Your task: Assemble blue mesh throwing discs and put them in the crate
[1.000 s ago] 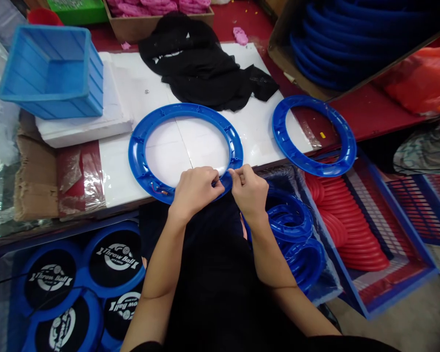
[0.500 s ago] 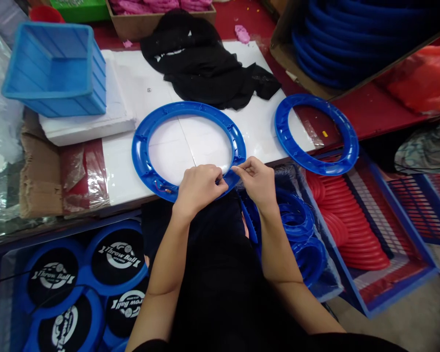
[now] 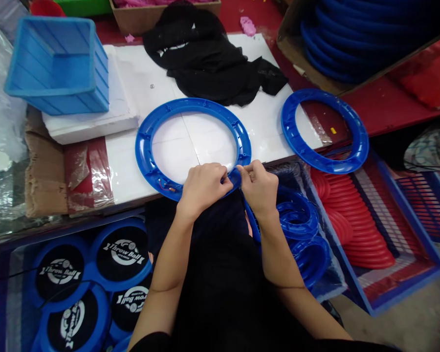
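Observation:
A blue plastic ring lies hollow side up across the front edge of the white-covered table. Thin wires and a small part show in its channel at the near left. My left hand is closed over the near rim, its fingers curled and hiding that stretch. Just right of it, my right hand is closed in a pinch, thumb and fingertips against the near-right rim. Whatever is between those fingertips is too small to make out. A second blue ring rests farther right, overhanging the table edge.
Black cloth lies behind the ring. On a white foam block stands a blue bin. Below left are "Throw Ball" discs; below right, blue rings and red rings fill crates. A box holds blue hoops.
The whole view has shifted slightly, so things sit a little farther right. My right hand's fingers are curled in more at the rim; my left hand keeps its place on the ring.

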Available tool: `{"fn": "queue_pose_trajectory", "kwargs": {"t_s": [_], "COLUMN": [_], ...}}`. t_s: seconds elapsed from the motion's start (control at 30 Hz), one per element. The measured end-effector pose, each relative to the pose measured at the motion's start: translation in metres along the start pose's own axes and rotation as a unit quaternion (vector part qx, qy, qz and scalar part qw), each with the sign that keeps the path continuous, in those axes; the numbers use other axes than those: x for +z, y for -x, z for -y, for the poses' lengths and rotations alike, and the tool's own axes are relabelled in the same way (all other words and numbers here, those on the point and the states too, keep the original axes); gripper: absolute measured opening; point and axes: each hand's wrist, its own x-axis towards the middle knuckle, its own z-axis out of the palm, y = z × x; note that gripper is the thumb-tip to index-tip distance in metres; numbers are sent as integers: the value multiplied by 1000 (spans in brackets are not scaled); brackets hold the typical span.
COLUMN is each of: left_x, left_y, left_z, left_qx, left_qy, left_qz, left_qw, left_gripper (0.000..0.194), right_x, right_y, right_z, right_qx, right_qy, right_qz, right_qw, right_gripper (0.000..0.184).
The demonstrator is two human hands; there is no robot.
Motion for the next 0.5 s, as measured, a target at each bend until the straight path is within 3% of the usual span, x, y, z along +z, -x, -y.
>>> {"fn": "queue_pose_trajectory", "kwargs": {"t_s": [0.13, 0.27, 0.4, 0.5], "left_x": [1, 0, -1, -1], "left_y": [0, 1, 1, 1], "left_z": [1, 0, -1, 0], "left_qx": [5, 5, 3, 3], "left_qy": [-9, -12, -13, -12], "left_qz": [-6, -2, 7, 5], "left_qw": [1000, 1000, 1000, 1000], "left_gripper": [19, 22, 22, 22], "right_x": [-9, -14, -15, -15], "right_y": [-16, -28, -30, -23], "right_z": [-2, -7, -7, -3], "right_qx": [76, 108, 99, 65], "right_qy": [-149, -215, -207, -144], "right_qz": [85, 135, 140, 104], "right_qw": [982, 961, 963, 982], "right_gripper": [33, 33, 32, 31]}}
